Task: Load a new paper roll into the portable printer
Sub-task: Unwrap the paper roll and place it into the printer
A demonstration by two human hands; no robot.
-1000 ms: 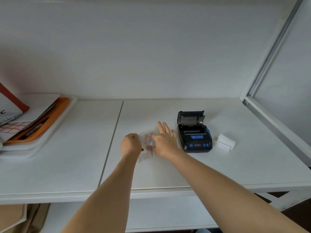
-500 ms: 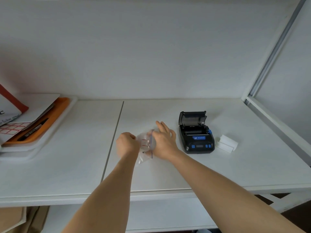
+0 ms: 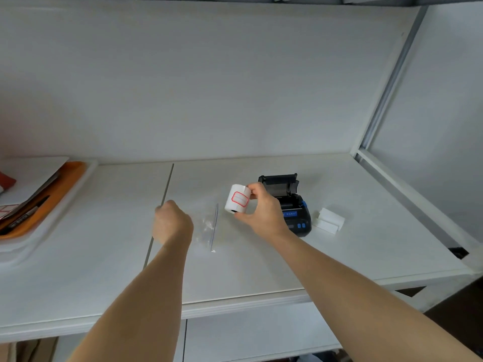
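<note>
The right hand [image 3: 261, 210] pinches the paper roll [image 3: 237, 199] above the table [image 3: 261, 270], just left of the open printer [image 3: 290, 202], whose front it partly hides. The left hand [image 3: 171, 223] is curled closed beside the nearly invisible clear bag [image 3: 209, 226]; whether it grips anything I cannot tell.

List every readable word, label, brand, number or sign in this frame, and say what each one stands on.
None can be read.
Paper roll in the right hand: a red-outlined label, its print too faint to read.
Printer: a blue strip with light marks on the front, too blurred to read.
Sheets on the orange tray: a red grid pattern, no legible text.
Pen on the tray: markings too small.
</note>
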